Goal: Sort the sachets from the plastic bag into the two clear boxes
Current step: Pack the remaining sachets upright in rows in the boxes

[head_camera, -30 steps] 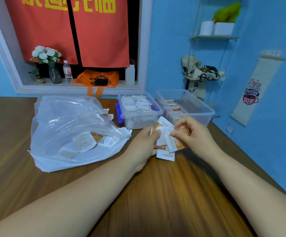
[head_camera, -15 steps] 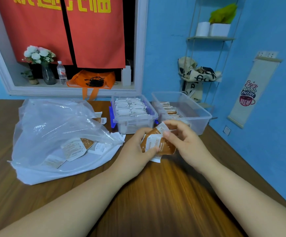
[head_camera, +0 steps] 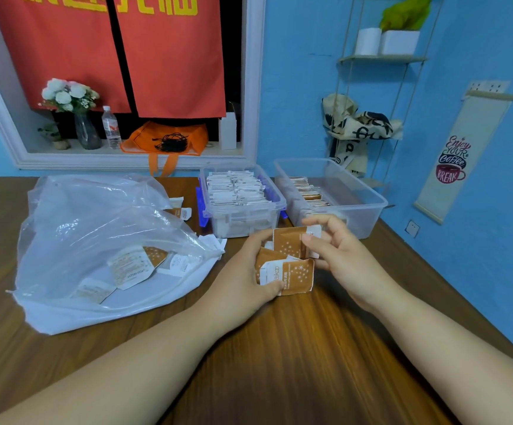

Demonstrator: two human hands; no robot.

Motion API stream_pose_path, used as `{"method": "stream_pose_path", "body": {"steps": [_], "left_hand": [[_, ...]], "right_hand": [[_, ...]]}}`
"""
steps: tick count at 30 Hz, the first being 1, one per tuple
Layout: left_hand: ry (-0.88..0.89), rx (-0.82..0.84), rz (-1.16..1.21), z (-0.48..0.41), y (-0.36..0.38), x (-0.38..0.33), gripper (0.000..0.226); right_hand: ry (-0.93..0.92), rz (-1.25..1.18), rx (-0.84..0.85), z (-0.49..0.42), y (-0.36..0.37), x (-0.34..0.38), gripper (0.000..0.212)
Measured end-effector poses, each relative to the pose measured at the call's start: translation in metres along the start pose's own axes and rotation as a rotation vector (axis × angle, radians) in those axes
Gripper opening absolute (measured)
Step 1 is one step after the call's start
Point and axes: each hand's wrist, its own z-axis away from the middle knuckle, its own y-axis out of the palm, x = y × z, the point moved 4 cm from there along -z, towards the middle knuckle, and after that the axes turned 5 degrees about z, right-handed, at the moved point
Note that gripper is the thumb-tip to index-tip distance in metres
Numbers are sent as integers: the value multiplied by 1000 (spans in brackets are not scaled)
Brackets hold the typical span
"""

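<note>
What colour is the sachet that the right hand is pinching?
The sachet in the right hand is brown with small white sparkles and a white end; head view.

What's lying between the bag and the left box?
Loose sachets lie there, beside the bag, short of the left box; head view shows it.

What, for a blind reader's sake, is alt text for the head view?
The left hand grips several brown sachets while the right hand pinches one sachet over a wooden table; two clear boxes and a plastic bag lie beyond.

Blue walls [head_camera: 310, 87], wooden table [head_camera: 279, 363], red curtain [head_camera: 169, 56], hanging shelf [head_camera: 381, 59]
</note>
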Motion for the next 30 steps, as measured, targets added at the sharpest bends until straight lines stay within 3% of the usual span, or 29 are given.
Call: {"method": "stream_pose_path", "body": {"steps": [5,10,15,18,22,26,30], "left_hand": [[-9,14,-24,1,1,0,73],[-31,-9,-20,1,-1,1,62],[-28,-21,-4,2,-2,2,58],[-19,-45,22,1,-2,3,53],[-23,-63,51,-1,-3,5,55],[-66,-84,43,-2,-6,7,60],[-101,-140,114,1,-13,3,31]], "right_hand": [[-58,188,14,3,-2,3,19],[-1,148,-27,1,-7,2,16],[67,170,188,7,9,-1,20],[44,236,354,13,19,-2,40],[-26,334,393,14,21,1,65],[-93,445,362,12,19,2,54],[-103,528,322,10,16,1,43]]}}
